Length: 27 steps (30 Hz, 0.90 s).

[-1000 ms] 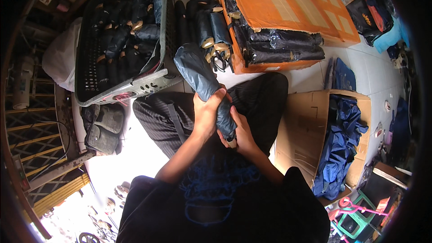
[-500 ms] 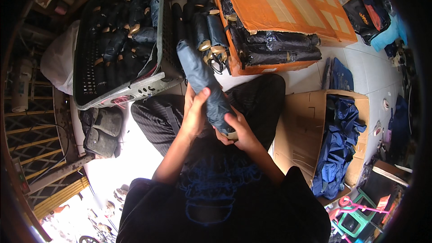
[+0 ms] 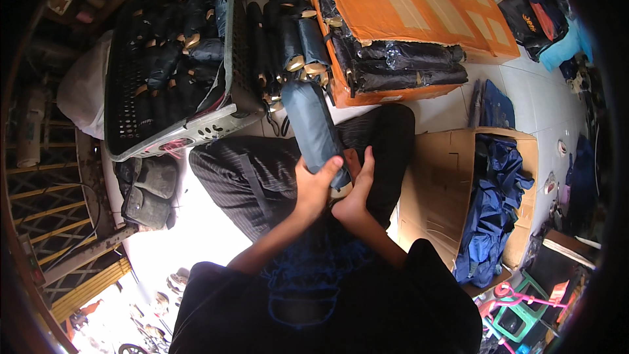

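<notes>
A folding umbrella [image 3: 310, 121] in a dark blue-grey cover stands out from my lap, slightly tilted, its pale handle end [image 3: 341, 191] towards me. My left hand [image 3: 316, 183] is wrapped round its lower part, thumb lying across the cover. On the other side my right hand [image 3: 356, 190] cups the lower end by the handle; its thumb points up and its fingers are partly hidden behind the umbrella. Beyond its far end lie several similar umbrellas [image 3: 313, 42] with pale handle ends, on the floor between basket and orange box.
At left stands a dark green plastic basket [image 3: 232, 108] packed with folded umbrellas. An orange carton [image 3: 419, 0] holds plastic-wrapped black bundles [image 3: 413, 69]. To my right is an open brown carton [image 3: 436, 190] with blue fabric [image 3: 491, 210]. A grey bag [image 3: 151, 193] lies by my left knee.
The umbrella has come round more upright and shifted right and towards me. My left hand has slid down to its lower part; my right hand has turned, its thumb now off the cover.
</notes>
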Each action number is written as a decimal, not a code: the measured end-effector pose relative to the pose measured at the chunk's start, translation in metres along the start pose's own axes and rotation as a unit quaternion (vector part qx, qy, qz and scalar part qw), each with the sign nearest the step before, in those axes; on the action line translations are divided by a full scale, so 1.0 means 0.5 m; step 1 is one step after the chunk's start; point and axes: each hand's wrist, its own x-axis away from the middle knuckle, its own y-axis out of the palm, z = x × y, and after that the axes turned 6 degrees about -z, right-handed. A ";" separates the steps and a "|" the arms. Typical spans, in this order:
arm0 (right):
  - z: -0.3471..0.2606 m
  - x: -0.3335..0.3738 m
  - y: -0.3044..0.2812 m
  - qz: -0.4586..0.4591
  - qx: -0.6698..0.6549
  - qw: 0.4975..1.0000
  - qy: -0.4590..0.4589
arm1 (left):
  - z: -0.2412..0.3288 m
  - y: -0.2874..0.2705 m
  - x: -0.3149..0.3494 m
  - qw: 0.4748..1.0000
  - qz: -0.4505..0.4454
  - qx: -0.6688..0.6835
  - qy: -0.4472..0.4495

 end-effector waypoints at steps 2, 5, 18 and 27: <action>0.023 -0.033 -0.060 -0.088 0.013 0.995 -0.041 | -0.021 -0.003 0.009 0.999 -0.010 -0.047 0.006; 0.020 -0.056 -0.045 -0.080 0.016 0.993 -0.089 | -0.001 0.004 0.012 0.999 -0.033 -0.004 -0.011; -0.016 -0.069 -0.045 -0.209 0.546 0.616 -0.528 | 0.007 -0.091 -0.061 0.998 0.008 -0.058 0.009; -0.031 -0.082 -0.051 -0.285 0.594 0.529 -0.535 | 0.024 -0.081 -0.057 0.991 0.089 -0.094 -0.031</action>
